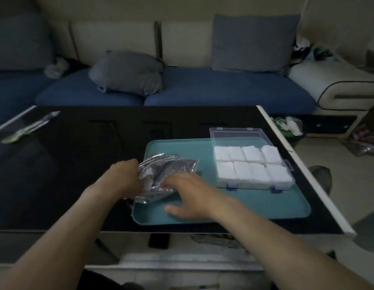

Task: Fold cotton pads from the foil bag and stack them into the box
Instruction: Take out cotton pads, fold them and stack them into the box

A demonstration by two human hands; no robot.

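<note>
A crumpled silver foil bag [167, 170] lies on the left part of a teal tray [255, 206]. My left hand [127, 176] grips the bag's left edge. The fingers of my right hand [188, 193] reach into the bag's open near side, and its thumb is spread over the tray. Whether those fingers hold a pad is hidden. A clear plastic box [253, 166] stands on the tray's right part with its lid tipped open behind it. Several stacks of folded white cotton pads [242, 170] fill the box in two rows.
The tray lies on a glossy black table [77, 164] with a white right edge [297, 164]. A pen-like object [33, 124] lies at the table's far left. A blue sofa with grey cushions [127, 72] stands behind. A bin with white waste [288, 126] sits on the floor to the right.
</note>
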